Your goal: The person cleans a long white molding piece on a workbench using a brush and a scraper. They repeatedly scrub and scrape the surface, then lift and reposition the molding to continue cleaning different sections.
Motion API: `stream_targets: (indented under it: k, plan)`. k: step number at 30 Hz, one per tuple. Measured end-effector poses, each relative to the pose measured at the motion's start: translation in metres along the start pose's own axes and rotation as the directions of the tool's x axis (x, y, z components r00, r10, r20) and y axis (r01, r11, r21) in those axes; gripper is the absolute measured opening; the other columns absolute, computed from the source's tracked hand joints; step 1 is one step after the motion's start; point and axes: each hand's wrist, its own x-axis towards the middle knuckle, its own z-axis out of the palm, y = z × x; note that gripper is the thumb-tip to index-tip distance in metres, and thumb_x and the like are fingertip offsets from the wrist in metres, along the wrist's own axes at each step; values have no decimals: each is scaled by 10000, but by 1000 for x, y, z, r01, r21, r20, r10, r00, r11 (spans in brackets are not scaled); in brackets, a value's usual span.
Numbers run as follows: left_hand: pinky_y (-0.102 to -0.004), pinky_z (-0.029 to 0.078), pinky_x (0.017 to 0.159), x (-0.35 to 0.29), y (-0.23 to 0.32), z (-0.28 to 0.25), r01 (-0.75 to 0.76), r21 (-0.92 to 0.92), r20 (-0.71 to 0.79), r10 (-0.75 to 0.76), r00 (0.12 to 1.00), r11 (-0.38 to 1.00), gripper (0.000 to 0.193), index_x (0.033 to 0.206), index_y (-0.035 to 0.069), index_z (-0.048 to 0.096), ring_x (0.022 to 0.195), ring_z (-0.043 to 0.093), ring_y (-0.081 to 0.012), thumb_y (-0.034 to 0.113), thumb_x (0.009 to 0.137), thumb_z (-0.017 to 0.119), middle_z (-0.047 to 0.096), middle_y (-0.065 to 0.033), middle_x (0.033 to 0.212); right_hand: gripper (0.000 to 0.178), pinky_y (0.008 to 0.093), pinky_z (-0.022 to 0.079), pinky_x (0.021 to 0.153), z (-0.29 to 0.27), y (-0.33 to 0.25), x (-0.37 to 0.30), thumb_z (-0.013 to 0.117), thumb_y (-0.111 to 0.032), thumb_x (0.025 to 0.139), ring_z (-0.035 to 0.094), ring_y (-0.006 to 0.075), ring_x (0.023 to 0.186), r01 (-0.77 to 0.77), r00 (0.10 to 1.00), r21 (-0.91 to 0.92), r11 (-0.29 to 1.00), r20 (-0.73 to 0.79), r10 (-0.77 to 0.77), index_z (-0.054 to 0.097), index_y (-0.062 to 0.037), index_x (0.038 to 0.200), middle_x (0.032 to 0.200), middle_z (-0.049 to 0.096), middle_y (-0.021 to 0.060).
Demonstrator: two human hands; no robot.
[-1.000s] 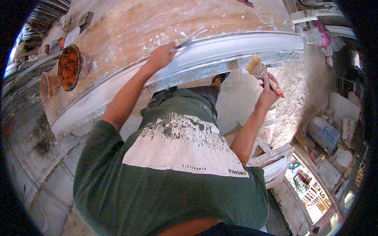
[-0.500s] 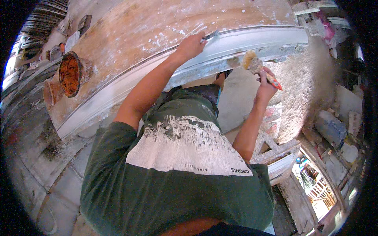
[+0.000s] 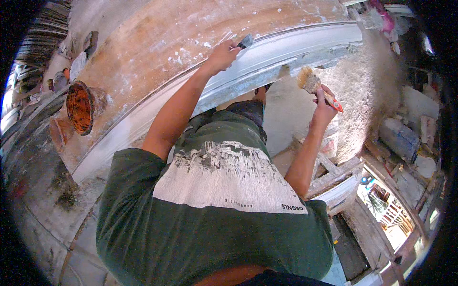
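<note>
My left hand (image 3: pixel 223 56) grips a putty knife (image 3: pixel 245 42) with a dark handle and a flat grey blade. Its blade is over the upper edge of a long white moulding (image 3: pixel 267 50), where the moulding meets a brown, white-speckled board (image 3: pixel 157 45). Out to the right, my right hand (image 3: pixel 325 106) is closed round the handle of a wide paintbrush (image 3: pixel 311 81). The brush has pale yellowish bristles, a whitish crusted ferrule and a red handle end. Its bristles point up and left, apart from the moulding.
An orange-brown stained bucket (image 3: pixel 80 108) lies at the board's left end. Past my right arm spreads a pile of pale powder (image 3: pixel 355 119). A weathered wooden frame (image 3: pixel 350 178) stands lower right, and assorted containers (image 3: pixel 400 138) crowd the far right.
My left hand has shifted a little left and down with the putty knife, whose blade now points more steeply upward. The paintbrush is slightly lower. The whole view has also turned a little.
</note>
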Motion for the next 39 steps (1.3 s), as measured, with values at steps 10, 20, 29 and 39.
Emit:
stream_targets:
  k: [10, 20, 29, 39]
  plan:
    - [-468, 497, 807, -77, -54, -49, -54, 456, -163, 143, 976, 888, 267, 1086, 5, 548, 903, 637, -414, 228, 938, 551, 654, -231, 1029, 183, 241, 494, 651, 10, -4, -3, 703, -94, 839, 604, 98, 782, -23, 998, 10, 1000, 52, 23, 676, -23, 1006, 931, 670, 40]
    - [-513, 458, 812, 77, 83, 85, -333, 443, -55, 396, 917, 832, 290, 1073, -8, 557, 956, 583, -458, 242, 926, 550, 610, -302, 978, 160, 258, 500, 723, -25, 6, 77, 679, -76, 856, 622, 120, 808, -92, 994, 0, 996, 61, 92, 663, -3, 997, 908, 670, 51]
    - [-479, 490, 783, 100, 121, 119, -152, 558, -60, 222, 973, 816, 290, 1092, 18, 541, 910, 622, -450, 264, 939, 561, 635, -286, 942, 147, 262, 503, 798, -88, 16, 239, 673, -74, 848, 638, 122, 867, -132, 982, 56, 990, 142, 123, 679, -22, 986, 953, 690, 55]
    - [-512, 475, 857, 385, 346, 355, -413, 506, 107, 420, 901, 757, 383, 1120, 35, 560, 1002, 597, -452, 351, 903, 549, 640, -243, 1070, 222, 370, 501, 851, -28, 51, 254, 612, -79, 820, 639, 221, 982, 285, 688, 316, 905, 590, -423, 668, -20, 1027, 1045, 682, 90]
